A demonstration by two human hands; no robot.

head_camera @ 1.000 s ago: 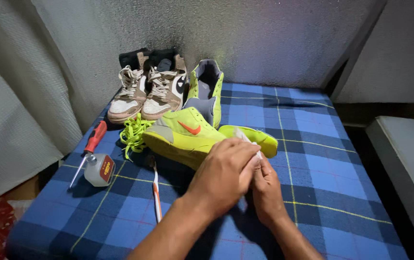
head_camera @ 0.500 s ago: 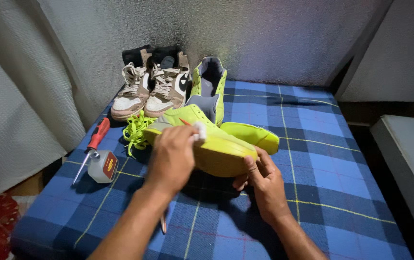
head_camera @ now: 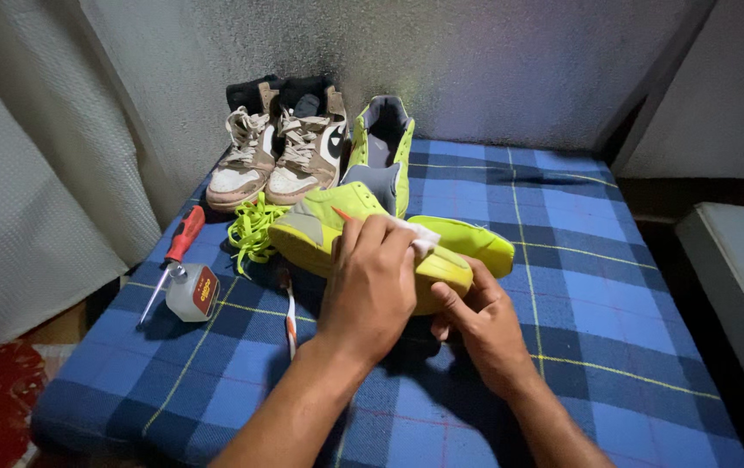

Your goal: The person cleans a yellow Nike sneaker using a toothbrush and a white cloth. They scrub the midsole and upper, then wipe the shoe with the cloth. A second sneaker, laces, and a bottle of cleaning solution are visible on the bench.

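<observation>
A neon yellow sneaker [head_camera: 320, 227] lies on its side on the blue plaid cloth [head_camera: 580, 286]. My left hand [head_camera: 372, 286] presses a small white wipe [head_camera: 421, 237] against the sneaker's side. My right hand [head_camera: 476, 325] grips the sneaker's toe end from below. A second yellow sneaker [head_camera: 381, 147] stands behind it, and a yellow insole [head_camera: 476, 241] lies to the right, partly hidden by the first shoe.
A pair of tan and white sneakers [head_camera: 281, 156] stands at the back left. Yellow laces [head_camera: 251, 232], a red-handled screwdriver [head_camera: 177, 251], a small white bottle [head_camera: 192, 293] and a toothbrush [head_camera: 290, 312] lie at the left. A grey wall runs behind; a curtain hangs left.
My left hand with the wipe moved left along the sneaker, then back right toward the toe. My right hand shifted from the wipe to holding the toe end.
</observation>
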